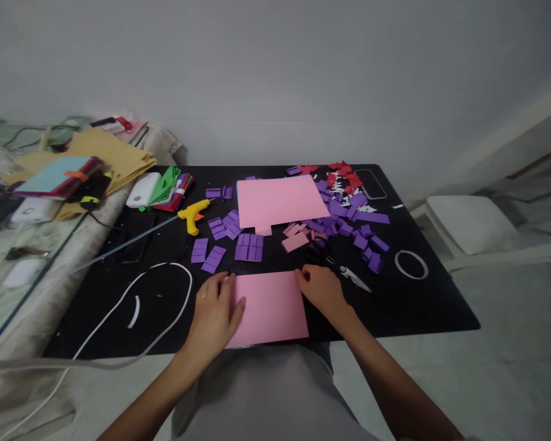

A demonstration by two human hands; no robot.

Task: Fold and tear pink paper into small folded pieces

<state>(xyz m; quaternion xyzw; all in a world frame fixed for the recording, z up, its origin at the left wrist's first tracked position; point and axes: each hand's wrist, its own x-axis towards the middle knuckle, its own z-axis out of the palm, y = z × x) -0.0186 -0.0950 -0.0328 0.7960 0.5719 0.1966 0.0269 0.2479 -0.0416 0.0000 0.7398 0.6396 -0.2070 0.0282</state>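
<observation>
A pink foam sheet (270, 306) lies at the near edge of the black table (422, 306). My left hand (215, 312) rests flat on the sheet's left part with fingers stretched out. My right hand (321, 288) has its fingers curled at the sheet's upper right corner, pinching or pressing the edge. A larger pink sheet (280, 199) lies farther back in the middle. Purple foam pieces (248, 247) lie between the two sheets.
Scissors (353, 277) lie just right of my right hand. A yellow glue gun (193, 214), a white cable (165, 288), a tape ring (411, 264), red scraps (342, 174) and more purple scraps (362, 229) lie about. Folders and envelopes (96, 159) are stacked at left.
</observation>
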